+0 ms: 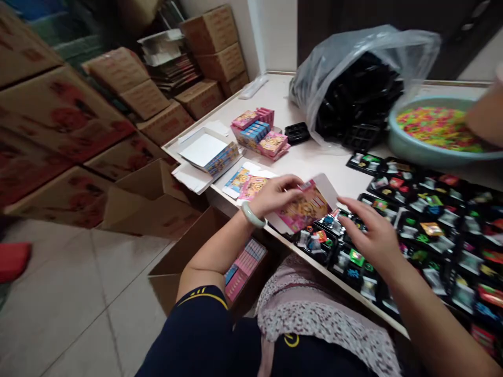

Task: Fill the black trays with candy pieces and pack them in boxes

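Our left hand (275,195) has its grip pinched on the pink paper box (304,209), held flat so it can fold. Our right hand (371,233), grip wide, hovers beside it over black trays (432,230).

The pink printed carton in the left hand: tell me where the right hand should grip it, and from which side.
Grip the open white flap end of the pink carton, coming from the right. The left hand covers its left end, and the right hand is already beside the free end.
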Available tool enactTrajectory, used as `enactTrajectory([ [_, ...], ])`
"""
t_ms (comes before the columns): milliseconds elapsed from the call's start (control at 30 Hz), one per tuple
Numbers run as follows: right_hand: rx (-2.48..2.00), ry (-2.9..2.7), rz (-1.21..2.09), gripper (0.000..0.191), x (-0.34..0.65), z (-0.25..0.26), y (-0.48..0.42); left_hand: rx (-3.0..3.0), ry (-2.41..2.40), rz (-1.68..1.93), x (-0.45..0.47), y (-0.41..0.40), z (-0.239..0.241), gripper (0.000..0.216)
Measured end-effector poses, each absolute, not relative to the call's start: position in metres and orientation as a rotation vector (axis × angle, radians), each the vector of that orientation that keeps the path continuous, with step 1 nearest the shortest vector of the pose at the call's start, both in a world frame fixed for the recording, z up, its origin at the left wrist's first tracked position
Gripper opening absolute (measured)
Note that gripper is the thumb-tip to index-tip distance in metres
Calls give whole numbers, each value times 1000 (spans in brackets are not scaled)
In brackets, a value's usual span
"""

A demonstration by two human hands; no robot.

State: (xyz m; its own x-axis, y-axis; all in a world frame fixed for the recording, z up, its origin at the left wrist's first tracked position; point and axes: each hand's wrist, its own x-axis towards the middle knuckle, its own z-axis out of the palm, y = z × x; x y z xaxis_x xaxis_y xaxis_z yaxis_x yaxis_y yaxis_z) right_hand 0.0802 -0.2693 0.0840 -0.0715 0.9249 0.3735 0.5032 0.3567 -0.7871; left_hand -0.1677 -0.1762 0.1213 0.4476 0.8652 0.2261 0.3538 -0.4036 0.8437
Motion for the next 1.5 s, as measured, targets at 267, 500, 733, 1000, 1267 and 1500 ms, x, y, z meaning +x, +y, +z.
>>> enactTrajectory([
  [267, -1396, -1541, 1051, 28, 117, 82, -264, 2493, 623, 1013, -75, -209, 93, 17],
  [500, -1283, -1359, 1173, 32, 145, 79, -279, 2656, 585, 762, -52, -213, 82, 48],
  [733, -1503, -1235, 545, 59, 138, 66, -315, 1762, 833, 1048, -43, -213, 59, 38],
  [1000, -1398, -955, 1044, 57, 149, 21, -343, 1149, 624, 801, -25, -250, 32, 70],
  [1267, -1529, -1101, 1088, 52, 153, -2, -413, 1307, 679, 477, -49, -296, 4, 62],
  [1500, -1549, -1066, 952, 14, 159, 8, -409, 1411, 774, 621, -36, -298, 15, 27],
])
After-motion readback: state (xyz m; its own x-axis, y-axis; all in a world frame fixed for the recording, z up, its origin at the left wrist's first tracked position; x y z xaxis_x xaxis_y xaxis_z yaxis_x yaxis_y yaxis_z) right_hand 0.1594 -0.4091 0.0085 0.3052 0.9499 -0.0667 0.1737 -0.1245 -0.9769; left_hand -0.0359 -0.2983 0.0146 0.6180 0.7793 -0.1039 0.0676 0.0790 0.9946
